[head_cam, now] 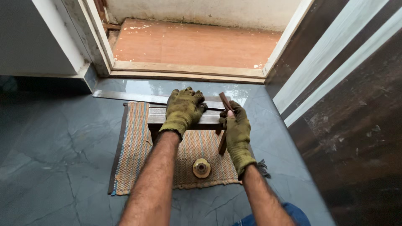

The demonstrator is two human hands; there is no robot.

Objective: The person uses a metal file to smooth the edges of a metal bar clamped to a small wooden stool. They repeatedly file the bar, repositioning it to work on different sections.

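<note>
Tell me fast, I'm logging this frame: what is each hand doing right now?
Left hand: gloved, fingers curled, pressing down on the wooden block.
Right hand: gloved, closed around a thin brown wooden strip, held about upright.

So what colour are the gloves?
Olive green gloves, seen clearly in the head view.

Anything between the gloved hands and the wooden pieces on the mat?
Nothing visible. The left hand rests directly on the wooden block; the right hand grips the wooden strip. The brass fitting lies apart.
</note>
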